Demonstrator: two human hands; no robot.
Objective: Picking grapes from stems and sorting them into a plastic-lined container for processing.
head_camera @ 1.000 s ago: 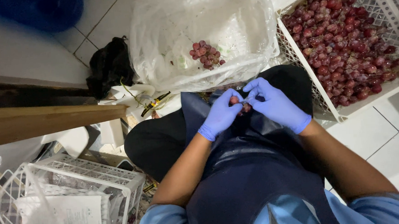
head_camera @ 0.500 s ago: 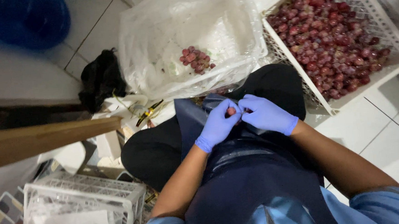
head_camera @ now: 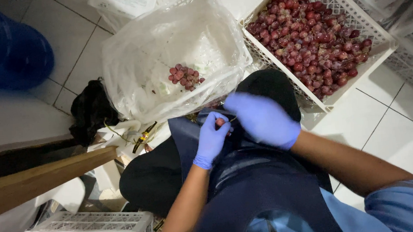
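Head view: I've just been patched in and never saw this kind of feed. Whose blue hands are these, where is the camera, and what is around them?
The camera sits on the person's head and looks down their body, so the hands are their own, in blue gloves. The left hand pinches a small red grape between its fingertips; the right hand is blurred beside it, so whether it grips anything is unclear. Ahead on the tiled floor, a white slotted crate is full of red grapes. Left of it lies an open clear plastic bag holding a small pile of loose grapes. A dark apron covers the lap.
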